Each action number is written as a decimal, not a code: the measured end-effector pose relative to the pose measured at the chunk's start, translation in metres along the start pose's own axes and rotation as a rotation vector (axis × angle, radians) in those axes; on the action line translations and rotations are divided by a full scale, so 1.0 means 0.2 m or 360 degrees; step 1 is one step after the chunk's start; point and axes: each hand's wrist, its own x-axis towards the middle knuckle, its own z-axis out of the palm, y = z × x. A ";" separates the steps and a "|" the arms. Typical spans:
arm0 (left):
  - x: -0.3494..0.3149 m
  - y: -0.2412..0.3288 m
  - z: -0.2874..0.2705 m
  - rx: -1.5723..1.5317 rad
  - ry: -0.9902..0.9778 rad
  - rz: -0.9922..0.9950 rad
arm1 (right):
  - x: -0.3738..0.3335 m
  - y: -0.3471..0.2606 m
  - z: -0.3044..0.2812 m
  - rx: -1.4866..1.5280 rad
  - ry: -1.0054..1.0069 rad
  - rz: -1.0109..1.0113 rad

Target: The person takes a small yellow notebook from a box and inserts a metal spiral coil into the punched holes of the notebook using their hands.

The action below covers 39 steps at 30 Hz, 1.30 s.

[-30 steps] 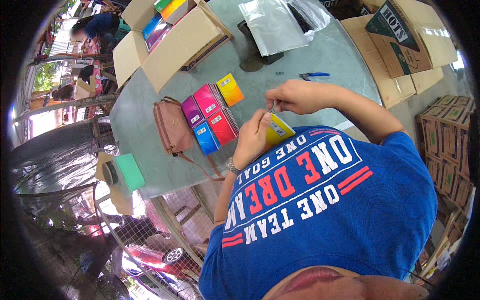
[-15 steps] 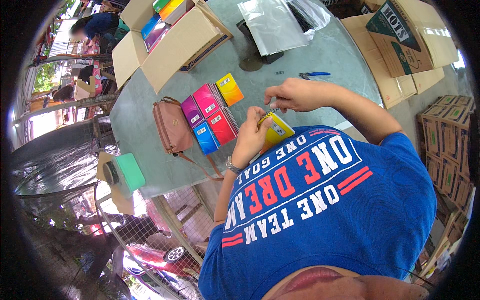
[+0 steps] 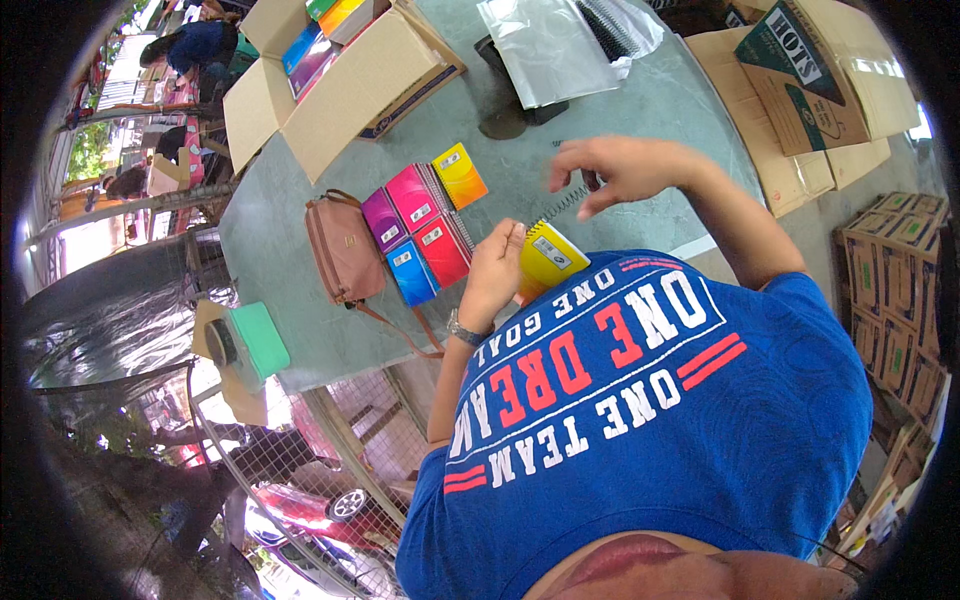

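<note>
My left hand (image 3: 493, 268) is closed on a small yellow notebook (image 3: 556, 262), held near the table edge against my shirt. A dark wire spiral coil (image 3: 566, 205) runs through the notebook's edge holes and sticks out beyond its far corner toward the right. Over the coil's free end hovers my right hand (image 3: 625, 172), thumb and fingers apart; it grips nothing that I can see. Left of my left hand lie small spiral notebooks: yellow (image 3: 461, 178), pink (image 3: 411, 198), purple (image 3: 382, 222), red (image 3: 443, 252) and blue (image 3: 411, 273).
A brown handbag (image 3: 346, 250) lies left of the notebooks. An open carton (image 3: 365, 95) with colourful notebooks stands at the far left. Plastic wrap (image 3: 550, 60) with black coils (image 3: 605, 30) lies at the back. Cardboard boxes (image 3: 810, 75) stand right; a green container (image 3: 260, 340) sits left.
My right hand has let go of the coil and opened, shifting slightly up and right; it now hides the blue-handled pliers. More of the protruding coil shows. My left hand still holds the yellow notebook.
</note>
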 end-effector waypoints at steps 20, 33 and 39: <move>-0.03 -0.02 0.00 -0.0125 -0.0095 0.0126 | -0.05 0.04 -0.08 0.0506 0.0202 0.0250; -0.04 -0.02 -0.01 -0.0381 -0.0191 -0.0134 | -0.03 0.15 -0.04 0.0442 0.0264 0.0004; -0.03 -0.06 -0.03 -0.0349 -0.0291 -0.0233 | -0.03 0.16 -0.03 0.0565 0.0228 -0.0048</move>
